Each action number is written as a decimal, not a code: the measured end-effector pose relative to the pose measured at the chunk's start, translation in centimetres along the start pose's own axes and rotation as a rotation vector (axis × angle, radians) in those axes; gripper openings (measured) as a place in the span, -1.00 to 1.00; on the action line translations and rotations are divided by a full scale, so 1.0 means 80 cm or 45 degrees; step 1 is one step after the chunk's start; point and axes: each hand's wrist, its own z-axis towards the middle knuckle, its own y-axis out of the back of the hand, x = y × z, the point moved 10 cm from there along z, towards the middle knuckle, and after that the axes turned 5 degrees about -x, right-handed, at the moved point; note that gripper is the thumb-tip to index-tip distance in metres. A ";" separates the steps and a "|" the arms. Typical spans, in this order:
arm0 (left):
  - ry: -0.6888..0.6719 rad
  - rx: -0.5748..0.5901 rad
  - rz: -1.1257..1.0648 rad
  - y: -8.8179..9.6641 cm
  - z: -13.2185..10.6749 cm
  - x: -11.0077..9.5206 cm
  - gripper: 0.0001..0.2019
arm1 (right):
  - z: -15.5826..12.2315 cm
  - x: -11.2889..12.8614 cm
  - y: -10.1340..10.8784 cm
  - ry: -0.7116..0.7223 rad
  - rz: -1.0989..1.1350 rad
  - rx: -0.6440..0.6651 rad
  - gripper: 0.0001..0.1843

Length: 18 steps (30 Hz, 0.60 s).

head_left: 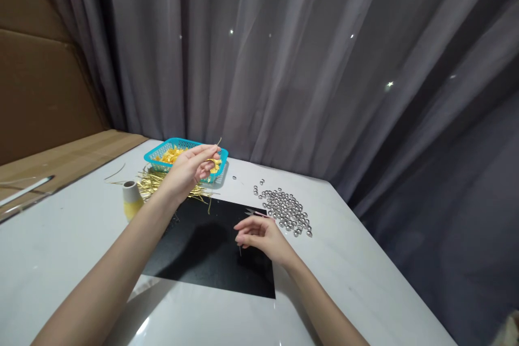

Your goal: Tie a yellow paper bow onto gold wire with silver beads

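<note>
The thin gold strand (219,143) is held up in the air over the near edge of the teal basket (162,152), at the far left of the table. It is pinched between the thumb and fingertips of the left hand (190,170), and its free end pokes upward past the fingers. The basket holds a heap of yellow pieces (172,155). Just in front of it, a loose pile of gold strands (150,184) lies on the table, partly under the raised wrist.

The right hand (261,235) rests low on the black mat (203,259), with its fingers loosely curled and the tips pointing left. A fine pin-like sliver (240,251) shows beneath them, but whether the fingers grip it cannot be told. A small metal tool (254,212) lies just beyond this hand at the mat's far edge. To its right, a cluster of silver beads (286,211) spreads over the white table (365,270).

A small white-and-yellow vase (132,200) stands left of the mat. A grey curtain (284,65) hangs behind the table, and brown cardboard (40,81) stands at the far left.
</note>
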 end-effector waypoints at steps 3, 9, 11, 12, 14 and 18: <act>0.007 0.008 -0.006 -0.001 -0.001 0.000 -0.63 | 0.000 -0.005 -0.001 -0.036 0.037 0.007 -0.53; 0.016 0.010 -0.010 0.000 0.000 0.001 -0.61 | -0.001 -0.010 0.000 -0.048 0.068 0.010 -0.52; 0.018 0.010 -0.011 0.000 0.000 0.001 -0.61 | -0.001 -0.010 0.000 -0.045 0.073 0.014 -0.53; 0.019 0.010 -0.012 0.000 0.000 0.001 -0.61 | -0.001 -0.009 0.000 -0.044 0.075 0.014 -0.54; 0.021 0.013 -0.014 0.000 0.000 0.001 -0.61 | -0.002 -0.009 0.000 -0.040 0.076 0.013 -0.55; 0.022 0.016 -0.018 0.000 0.000 0.001 -0.62 | -0.002 -0.009 0.001 -0.023 0.067 0.009 -0.57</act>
